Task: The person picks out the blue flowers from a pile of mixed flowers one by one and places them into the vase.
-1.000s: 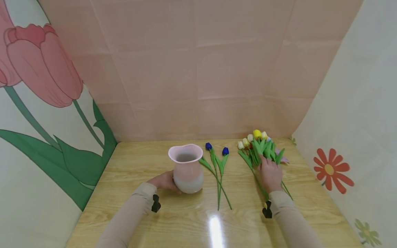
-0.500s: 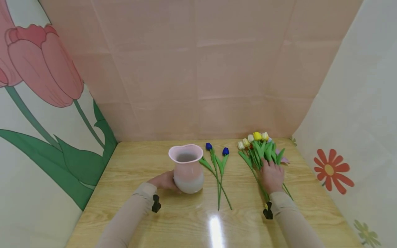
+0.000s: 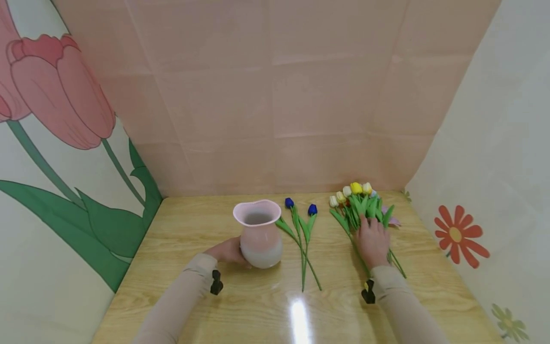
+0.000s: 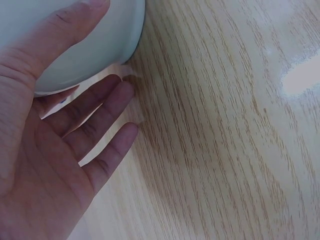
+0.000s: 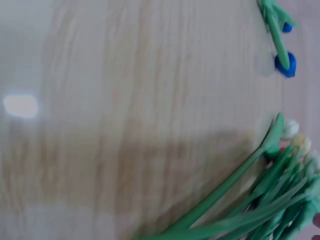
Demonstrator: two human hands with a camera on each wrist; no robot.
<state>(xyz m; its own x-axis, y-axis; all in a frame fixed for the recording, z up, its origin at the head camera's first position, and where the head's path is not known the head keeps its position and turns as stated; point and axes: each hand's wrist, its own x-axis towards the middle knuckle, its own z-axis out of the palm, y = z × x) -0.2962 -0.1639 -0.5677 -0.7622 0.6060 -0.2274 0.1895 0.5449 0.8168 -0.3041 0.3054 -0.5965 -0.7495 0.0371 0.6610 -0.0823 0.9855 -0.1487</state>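
Note:
A pink-and-white vase [image 3: 263,246] with a wavy rim stands upright on the table. My left hand [image 3: 232,250] rests against its lower left side. In the left wrist view, the thumb lies along the vase wall [image 4: 95,55], while the other fingers [image 4: 112,145] extend fairly straight near its base. My right hand [image 3: 373,241] is over the leaves and stems of a bunch of artificial tulips [image 3: 363,205], with white, cream and yellow heads. Its fingertips are hidden among the leaves, so any grip there is unclear. Only a sliver of that hand shows in the right wrist view.
Blue tulips [image 3: 302,234] with crossed stems lie between the vase and the bunch. A lilac bloom [image 3: 394,221] pokes out at the bunch's right. The wooden table [image 3: 258,306] meets a pink backdrop [image 3: 275,134] behind and flower-printed sheets on both sides.
The right hand shifts slightly toward me and right, then back left over the leaves. The yellow and cream heads settle a little lower at first. Left hand and vase stay put.

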